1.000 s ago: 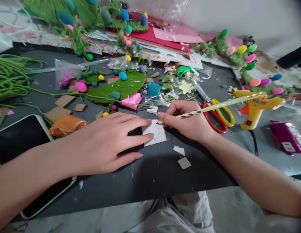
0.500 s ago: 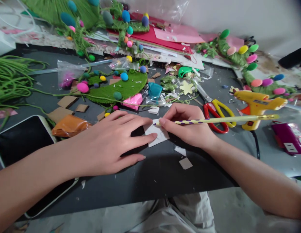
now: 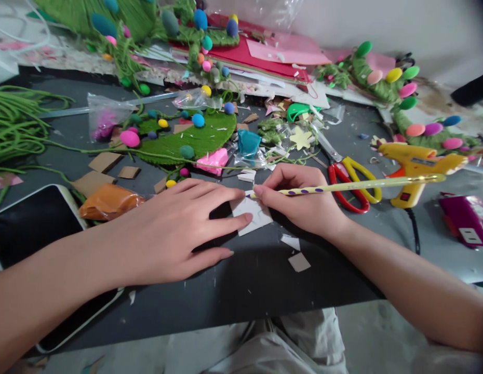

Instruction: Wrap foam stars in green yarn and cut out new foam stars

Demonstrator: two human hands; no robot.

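My right hand [image 3: 299, 195] grips a pale yellow pencil [image 3: 352, 185] with purple spots, its tip down at a small white piece of card [image 3: 257, 218]. Faint lines show on the card. Spread over the table, my left hand [image 3: 187, 228] rests with its fingertips on the card's left side, holding nothing. Just below the card lie white paper scraps [image 3: 299, 262]. A strip of white scraps [image 3: 246, 175] sits right above the card, and a pink clay packet [image 3: 212, 162] is beyond my left fingers.
Red and yellow scissors [image 3: 348, 182], a yellow glue gun [image 3: 416, 166] and a purple box [image 3: 465, 218] lie to the right. A phone [image 3: 39, 223] and an orange packet [image 3: 111, 201] are on the left. A green felt leaf [image 3: 195, 137] and green yarn [image 3: 19, 124] lie farther back.
The pencil's back end has swung slightly upward in the view while its tip stays at the card. My left hand remains in place on the card.
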